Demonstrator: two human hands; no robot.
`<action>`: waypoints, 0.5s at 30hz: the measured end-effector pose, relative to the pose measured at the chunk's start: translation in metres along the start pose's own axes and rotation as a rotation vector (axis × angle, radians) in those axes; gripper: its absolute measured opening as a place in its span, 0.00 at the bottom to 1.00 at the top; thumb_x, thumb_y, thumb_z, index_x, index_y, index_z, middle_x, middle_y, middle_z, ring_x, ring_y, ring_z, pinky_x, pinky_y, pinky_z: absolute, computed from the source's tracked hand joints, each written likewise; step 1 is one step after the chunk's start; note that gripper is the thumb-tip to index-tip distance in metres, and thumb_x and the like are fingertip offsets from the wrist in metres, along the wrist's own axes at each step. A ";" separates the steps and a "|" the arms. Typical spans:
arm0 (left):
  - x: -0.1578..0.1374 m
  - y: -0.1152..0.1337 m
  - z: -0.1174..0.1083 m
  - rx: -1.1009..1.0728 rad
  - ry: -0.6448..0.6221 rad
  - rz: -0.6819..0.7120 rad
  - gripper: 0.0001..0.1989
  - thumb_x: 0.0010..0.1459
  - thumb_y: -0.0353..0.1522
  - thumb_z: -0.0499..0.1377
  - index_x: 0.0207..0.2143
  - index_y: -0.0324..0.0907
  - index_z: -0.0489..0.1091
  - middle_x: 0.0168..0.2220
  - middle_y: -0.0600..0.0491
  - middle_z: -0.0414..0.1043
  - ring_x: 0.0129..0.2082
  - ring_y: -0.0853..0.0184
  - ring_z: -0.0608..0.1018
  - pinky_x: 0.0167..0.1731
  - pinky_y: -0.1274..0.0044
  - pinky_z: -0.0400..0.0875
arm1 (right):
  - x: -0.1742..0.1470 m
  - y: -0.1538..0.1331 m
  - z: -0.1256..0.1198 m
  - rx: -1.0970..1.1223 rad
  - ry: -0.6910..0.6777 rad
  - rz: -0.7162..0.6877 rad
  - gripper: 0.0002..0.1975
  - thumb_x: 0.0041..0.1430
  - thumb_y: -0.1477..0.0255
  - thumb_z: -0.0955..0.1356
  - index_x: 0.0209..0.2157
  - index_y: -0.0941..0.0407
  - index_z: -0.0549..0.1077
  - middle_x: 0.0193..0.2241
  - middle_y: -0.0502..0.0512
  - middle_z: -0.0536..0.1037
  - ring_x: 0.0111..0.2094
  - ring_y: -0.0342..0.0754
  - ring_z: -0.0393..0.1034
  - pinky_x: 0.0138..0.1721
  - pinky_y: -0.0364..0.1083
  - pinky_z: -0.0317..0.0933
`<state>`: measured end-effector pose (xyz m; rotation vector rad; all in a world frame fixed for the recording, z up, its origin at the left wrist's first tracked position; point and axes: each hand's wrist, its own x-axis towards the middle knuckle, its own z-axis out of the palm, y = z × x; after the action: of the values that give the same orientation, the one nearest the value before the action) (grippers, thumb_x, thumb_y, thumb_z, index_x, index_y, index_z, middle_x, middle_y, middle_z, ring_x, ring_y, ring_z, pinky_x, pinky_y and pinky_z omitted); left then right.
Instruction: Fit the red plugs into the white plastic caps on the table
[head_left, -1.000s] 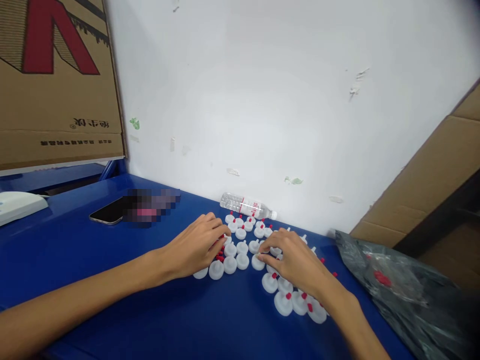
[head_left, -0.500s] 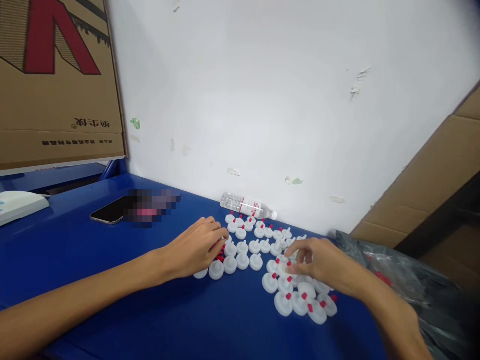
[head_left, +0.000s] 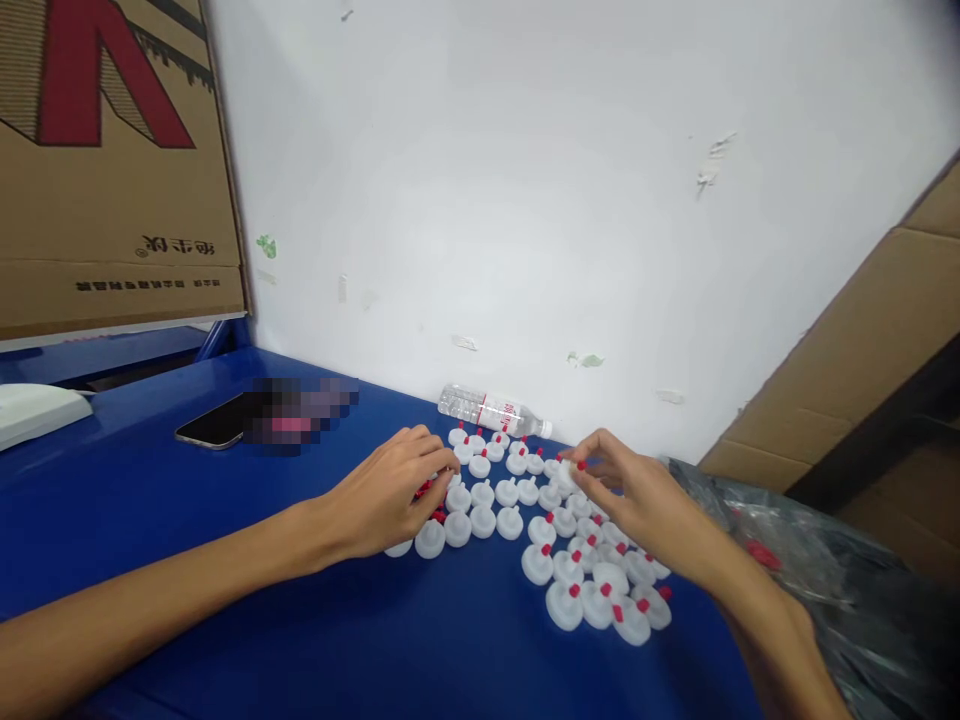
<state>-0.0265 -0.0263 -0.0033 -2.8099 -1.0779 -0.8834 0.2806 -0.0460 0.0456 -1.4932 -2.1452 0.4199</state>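
Many white round plastic caps with a short spout stand on the blue table [head_left: 300,640]. Some wear a small red tip, like the cap [head_left: 565,606] at the front; others are bare, like the cap [head_left: 510,523] in the middle group. My right hand [head_left: 637,500] pinches a white spouted cap [head_left: 567,478] with a red tip between thumb and fingers, above the back of the right-hand group. Over a pile of small red tips [head_left: 426,489] rests my left hand [head_left: 397,490], its fingers curled. Whatever lies between those fingers is hidden.
A clear plastic bottle [head_left: 495,411] lies against the white wall [head_left: 480,200]. Left of it is a phone [head_left: 217,422] beside a blurred patch. Cardboard boxes [head_left: 112,210] flank both sides. A dark plastic bag [head_left: 847,590] sits at the right.
My right hand has moved back and up from the middle of the right-hand group, with a red-tipped cap now in its fingers. My left hand has hardly moved.
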 end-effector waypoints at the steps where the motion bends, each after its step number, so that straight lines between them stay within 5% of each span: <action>1: 0.000 0.001 -0.001 -0.009 0.008 0.005 0.13 0.71 0.32 0.48 0.44 0.41 0.72 0.40 0.50 0.74 0.40 0.61 0.71 0.43 0.67 0.63 | 0.001 -0.004 0.005 -0.017 0.055 -0.027 0.09 0.68 0.60 0.62 0.41 0.50 0.66 0.38 0.53 0.78 0.40 0.51 0.75 0.39 0.48 0.67; 5: -0.002 0.008 -0.002 -0.035 0.024 0.037 0.10 0.70 0.34 0.52 0.48 0.42 0.70 0.40 0.50 0.73 0.40 0.61 0.70 0.43 0.67 0.63 | 0.003 -0.028 0.035 -0.191 0.193 -0.254 0.04 0.68 0.69 0.64 0.43 0.50 0.68 0.41 0.54 0.76 0.42 0.51 0.73 0.40 0.49 0.67; 9: -0.005 0.015 -0.001 -0.036 0.017 0.097 0.10 0.69 0.38 0.56 0.46 0.41 0.68 0.39 0.51 0.71 0.40 0.61 0.69 0.42 0.68 0.62 | 0.000 -0.052 0.064 -0.251 0.194 -0.551 0.07 0.69 0.77 0.62 0.44 0.53 0.68 0.41 0.55 0.76 0.43 0.51 0.71 0.45 0.50 0.67; 15: -0.003 0.015 0.000 -0.069 0.007 0.129 0.11 0.72 0.33 0.48 0.35 0.41 0.62 0.33 0.52 0.67 0.34 0.63 0.65 0.37 0.70 0.58 | -0.002 -0.060 0.081 -0.240 0.197 -0.602 0.07 0.68 0.78 0.63 0.45 0.55 0.69 0.42 0.57 0.76 0.44 0.52 0.70 0.45 0.51 0.69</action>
<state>-0.0192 -0.0397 -0.0021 -2.8908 -0.8702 -0.9342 0.1898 -0.0671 0.0081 -0.8751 -2.3956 -0.1938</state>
